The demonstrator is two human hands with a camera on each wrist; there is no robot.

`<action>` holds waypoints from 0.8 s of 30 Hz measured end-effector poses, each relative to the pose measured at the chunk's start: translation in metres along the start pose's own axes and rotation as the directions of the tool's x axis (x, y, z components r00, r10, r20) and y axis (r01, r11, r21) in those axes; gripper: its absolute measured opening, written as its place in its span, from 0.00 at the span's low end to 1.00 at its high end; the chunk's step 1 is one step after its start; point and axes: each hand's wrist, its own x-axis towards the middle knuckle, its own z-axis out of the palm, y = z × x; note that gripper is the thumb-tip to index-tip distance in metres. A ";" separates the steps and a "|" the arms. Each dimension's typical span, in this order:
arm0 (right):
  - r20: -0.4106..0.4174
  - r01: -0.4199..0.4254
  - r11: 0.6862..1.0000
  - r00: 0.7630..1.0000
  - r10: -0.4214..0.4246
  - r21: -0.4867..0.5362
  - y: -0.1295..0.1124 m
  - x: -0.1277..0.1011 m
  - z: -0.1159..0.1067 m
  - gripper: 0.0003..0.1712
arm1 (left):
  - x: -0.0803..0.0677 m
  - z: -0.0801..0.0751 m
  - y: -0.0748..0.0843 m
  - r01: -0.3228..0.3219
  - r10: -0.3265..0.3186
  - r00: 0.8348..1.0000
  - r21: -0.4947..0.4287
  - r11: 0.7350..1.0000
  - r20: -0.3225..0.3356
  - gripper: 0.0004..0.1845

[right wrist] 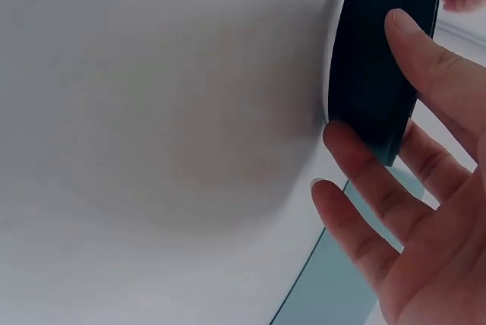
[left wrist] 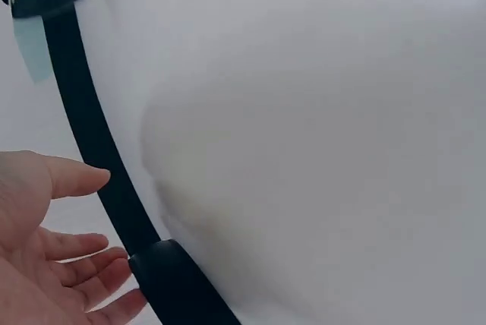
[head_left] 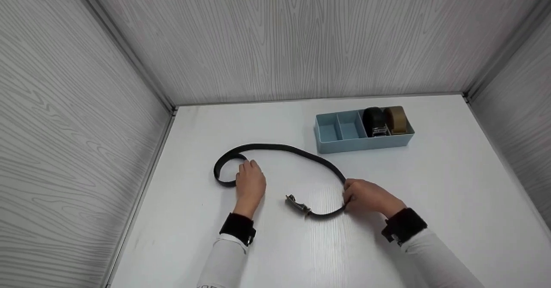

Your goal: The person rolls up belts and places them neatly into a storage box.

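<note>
A long black belt (head_left: 280,147) lies across the white table in a wide curve, coiled into a loop at its left end. Beside that loop, my left hand (head_left: 251,182) has its fingertips at the strap. In the left wrist view, the thumb (left wrist: 91,179) overlaps the belt (left wrist: 95,127), the other fingers stand loosely bent at its near edge, and a gap separates thumb and fingers. My right hand (head_left: 366,196) holds the strap at the right bend; in the right wrist view its thumb (right wrist: 425,55) presses the belt's face (right wrist: 372,59). The metal buckle (head_left: 297,204) lies between the hands.
A blue divided box (head_left: 366,144) stands at the back right, with a black rolled belt (head_left: 374,122) and a brown rolled belt (head_left: 396,120) in its right compartments. Wood-grained panels (head_left: 280,42) enclose the table at the back and sides.
</note>
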 end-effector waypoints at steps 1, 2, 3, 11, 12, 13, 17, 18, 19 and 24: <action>-0.009 -0.011 1.000 1.000 0.011 0.010 0.003 -0.005 -0.002 0.07 | 0.000 0.001 -0.001 -0.005 0.005 1.000 -0.011 1.000 -0.010 0.09; -0.016 -0.026 1.000 1.000 0.026 0.014 0.008 -0.010 -0.004 0.06 | -0.001 0.002 -0.001 -0.007 0.007 1.000 -0.020 1.000 -0.016 0.07; -0.023 -0.043 0.999 0.999 0.043 0.021 0.011 -0.015 -0.006 0.06 | -0.002 0.003 0.000 -0.003 0.003 1.000 -0.028 1.000 -0.013 0.06; -0.085 -0.274 0.961 0.957 0.277 0.049 0.049 -0.058 -0.029 0.04 | -0.014 -0.004 0.006 -0.089 0.087 0.945 -0.007 0.996 0.314 0.12; -0.097 -0.287 0.957 0.952 0.291 0.051 0.054 -0.064 -0.033 0.04 | -0.014 -0.008 0.007 -0.129 0.129 0.924 -0.025 0.991 0.360 0.12; -0.109 -0.298 0.953 0.947 0.302 0.052 0.058 -0.070 -0.037 0.04 | -0.014 -0.011 0.006 -0.166 0.173 0.902 -0.051 0.985 0.396 0.10; -0.148 -0.352 0.934 0.922 0.357 0.063 0.075 -0.097 -0.050 0.03 | -0.013 -0.024 0.003 -0.300 0.336 0.814 -0.152 0.942 0.473 0.06; -0.156 -0.364 0.929 0.916 0.369 0.064 0.079 -0.103 -0.053 0.03 | -0.013 -0.026 0.003 -0.319 0.361 0.801 -0.169 0.933 0.478 0.08; -0.161 -0.381 0.922 0.908 0.387 0.067 0.083 -0.108 -0.056 0.03 | -0.013 -0.028 0.002 -0.330 0.375 0.793 -0.178 0.927 0.481 0.09; -0.187 -0.434 0.897 0.877 0.442 0.085 0.098 -0.129 -0.066 0.03 | -0.016 -0.025 0.002 -0.303 0.340 0.811 -0.157 0.940 0.475 0.17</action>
